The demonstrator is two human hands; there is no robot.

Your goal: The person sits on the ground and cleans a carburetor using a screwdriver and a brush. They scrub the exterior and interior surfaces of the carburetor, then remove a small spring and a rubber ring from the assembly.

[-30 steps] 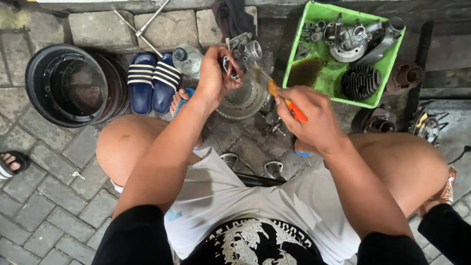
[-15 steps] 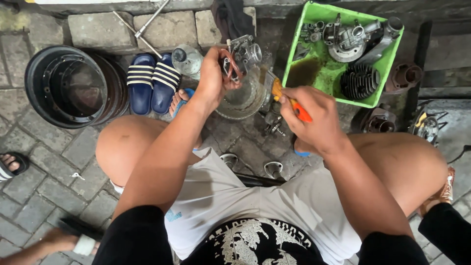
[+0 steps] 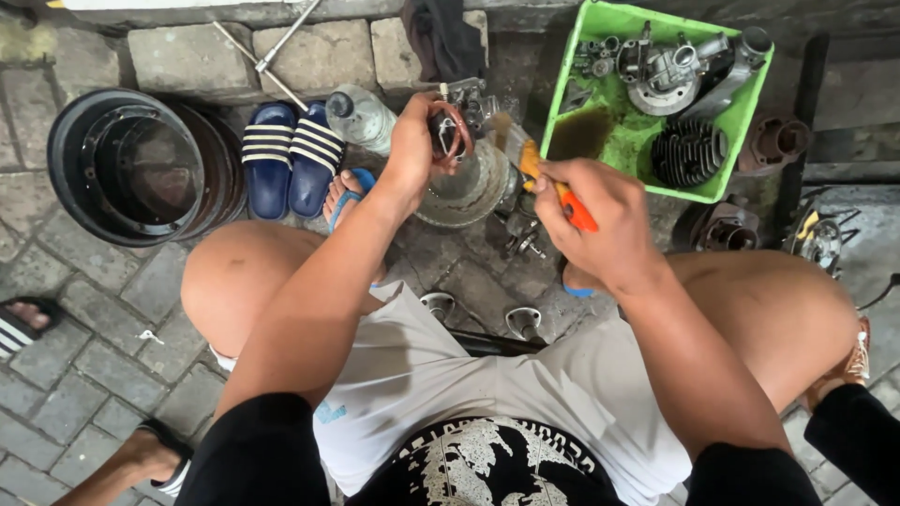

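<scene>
Since the earlier frames little has shifted: both hands stay raised over the paved floor [image 3: 84, 365], and another person's arm [image 3: 117, 468] has come in at the lower left corner.

From the head view, the left hand [image 3: 412, 141] is curled around a small metal carburettor [image 3: 461, 120], holding it up near the stone kerb [image 3: 319, 52] at the far edge of the floor. The right hand [image 3: 600, 220] is closed on a brush with an orange handle [image 3: 567, 201], whose long axis runs from the fist up and leftward, bristles [image 3: 511, 136] just beside the carburettor. The part lies to the left of the brush tip, nearer the left hand. A clear bowl [image 3: 469, 187] sits on the floor below both hands. A green tray of engine parts [image 3: 609, 122] stands to the right, slippers [image 3: 291, 155] and black round tubs [image 3: 131, 169] to the left.
</scene>
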